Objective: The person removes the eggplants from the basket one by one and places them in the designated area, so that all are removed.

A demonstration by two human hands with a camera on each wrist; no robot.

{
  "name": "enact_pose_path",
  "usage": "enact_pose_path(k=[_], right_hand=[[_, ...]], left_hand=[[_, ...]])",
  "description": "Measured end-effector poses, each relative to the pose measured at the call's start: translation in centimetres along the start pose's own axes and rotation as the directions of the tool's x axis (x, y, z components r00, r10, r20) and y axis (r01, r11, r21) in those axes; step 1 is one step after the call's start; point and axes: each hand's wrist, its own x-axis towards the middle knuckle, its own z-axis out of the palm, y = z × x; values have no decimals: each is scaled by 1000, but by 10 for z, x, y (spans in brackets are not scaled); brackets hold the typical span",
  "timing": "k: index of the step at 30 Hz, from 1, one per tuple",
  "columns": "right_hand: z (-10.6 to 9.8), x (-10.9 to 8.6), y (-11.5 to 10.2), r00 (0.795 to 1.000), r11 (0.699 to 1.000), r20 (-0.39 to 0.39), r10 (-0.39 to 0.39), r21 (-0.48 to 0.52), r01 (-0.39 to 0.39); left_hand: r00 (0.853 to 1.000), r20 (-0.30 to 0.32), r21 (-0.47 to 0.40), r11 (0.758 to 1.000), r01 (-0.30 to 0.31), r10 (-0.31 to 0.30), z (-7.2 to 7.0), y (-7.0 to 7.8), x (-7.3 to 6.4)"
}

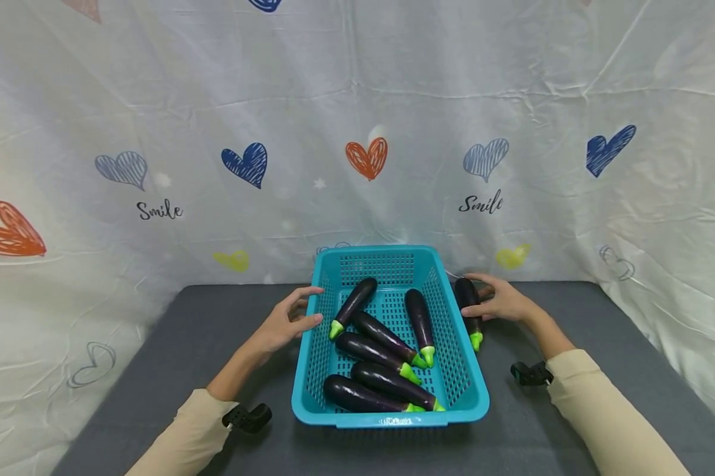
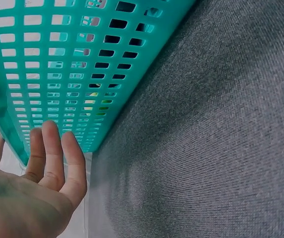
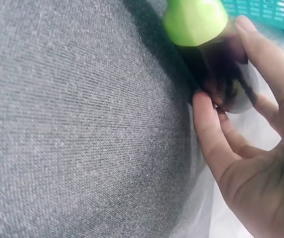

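Note:
A blue-green plastic basket (image 1: 479,396) stands in the middle of the table, with several dark purple eggplants (image 1: 381,330) lying inside. At its left rim is my left hand (image 1: 282,324), fingers loosely bent and gripping nothing; in the left wrist view those fingers (image 2: 53,153) lie beside the slotted wall, and actual contact is hard to tell. Just outside the basket's right wall, my right hand (image 1: 503,303) holds one eggplant (image 1: 467,301) between thumb and fingers. Its green cap (image 3: 195,22) points toward the near side, and the eggplant's body is partly hidden by the fingers.
Dark grey cloth covers the table (image 1: 214,344). Behind it hangs a white curtain (image 1: 309,119) printed with hearts and "Smile". A black wrist strap (image 1: 247,418) is on the left sleeve, and another strap (image 1: 531,373) on the right.

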Motion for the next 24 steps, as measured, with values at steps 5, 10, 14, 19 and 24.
enact_pose_path(k=[5, 10, 14, 19, 24], right_hand=[[-1, 3, 1, 999, 999, 3, 32, -32, -32], [-2, 4, 2, 998, 997, 1, 56, -58, -56], [-3, 4, 2, 998, 997, 8, 60, -54, -59], [-4, 2, 1, 999, 998, 11, 53, -37, -52], [-4, 0, 2, 999, 999, 12, 48, -18, -48]], left_hand=[[1000, 7, -22, 1000, 1, -1, 0, 1, -1], [1000, 9, -28, 1000, -2, 3, 0, 2, -1], [1000, 4, -18, 1000, -4, 4, 0, 2, -1], [1000, 2, -11, 1000, 0, 0, 1, 2, 0], [1000, 2, -18, 1000, -4, 4, 1, 1, -1]])
